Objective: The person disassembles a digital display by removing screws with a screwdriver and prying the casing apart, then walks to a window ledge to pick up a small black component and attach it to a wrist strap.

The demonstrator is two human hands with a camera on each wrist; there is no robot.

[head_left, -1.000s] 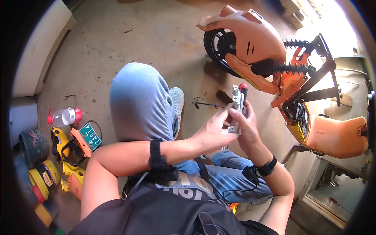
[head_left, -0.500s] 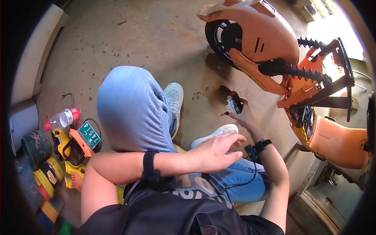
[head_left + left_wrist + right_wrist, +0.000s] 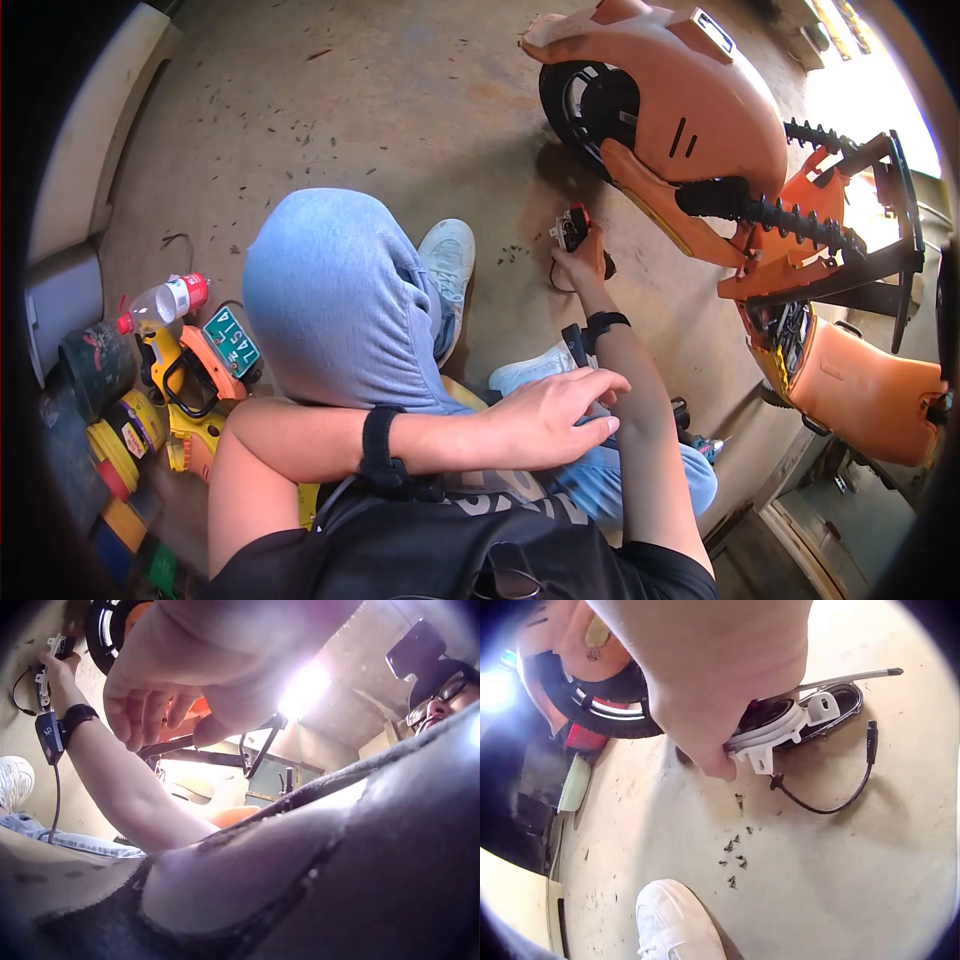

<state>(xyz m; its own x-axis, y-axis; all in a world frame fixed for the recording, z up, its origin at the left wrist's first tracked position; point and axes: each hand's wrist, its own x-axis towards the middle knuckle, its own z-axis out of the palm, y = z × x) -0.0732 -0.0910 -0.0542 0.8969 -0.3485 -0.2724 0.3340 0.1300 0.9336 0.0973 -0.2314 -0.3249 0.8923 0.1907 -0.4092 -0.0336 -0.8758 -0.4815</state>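
Low over the floor in the head view, my right hand grips a round light unit with a white bracketed frame. From the unit hangs a short black cable with a plug on its end. Beside it a screwdriver juts out from behind the hand, shaft and tip showing, its handle mostly hidden. Behind these lies a black oval frame on the floor. My left hand hangs in front of my body with loose fingers and holds nothing; it overlaps the right forearm in the head view.
Several small screws lie near my shoe. An orange scooter body with wheel and springs stands on the right. At left are a plastic bottle, a green number plate, yellow-orange panels and a dark bucket.
Both hands were together at the white part; then they separated. My right hand has carried the part forward and down to the floor. My left hand has drawn back, its fingers loosened.
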